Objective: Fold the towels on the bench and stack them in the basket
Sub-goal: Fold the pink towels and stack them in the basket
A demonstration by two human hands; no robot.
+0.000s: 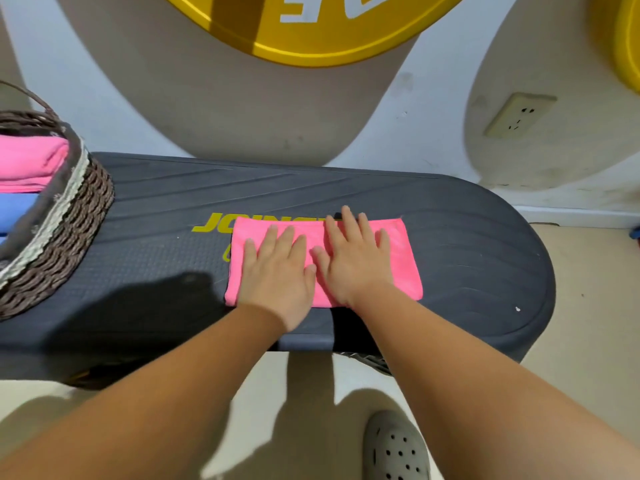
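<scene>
Fingers point(348, 221) straight, left hand point(277, 275) and right hand point(353, 265) flat on pink towel point(405, 261); long axis left-right; basket point(69, 216) leftward, I'd lead left.

Bare hands point(277, 268), forearms point(194, 368); grey perforated clog point(394, 448)

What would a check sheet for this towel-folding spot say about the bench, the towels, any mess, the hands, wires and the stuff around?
Surface: dark bench, textured top, yellow lettering partly under the towel.
Job's things: pink towel lies folded flat on the bench; woven basket at the bench's left end holds a second pink towel and a blue towel.
Clutter: nothing seen.
Hands: left hand and right hand press flat on the pink towel, side by side, fingers straight.
Cables: nothing seen.
Surroundings: wall socket, yellow disc on the wall, grey clog on the floor.
</scene>
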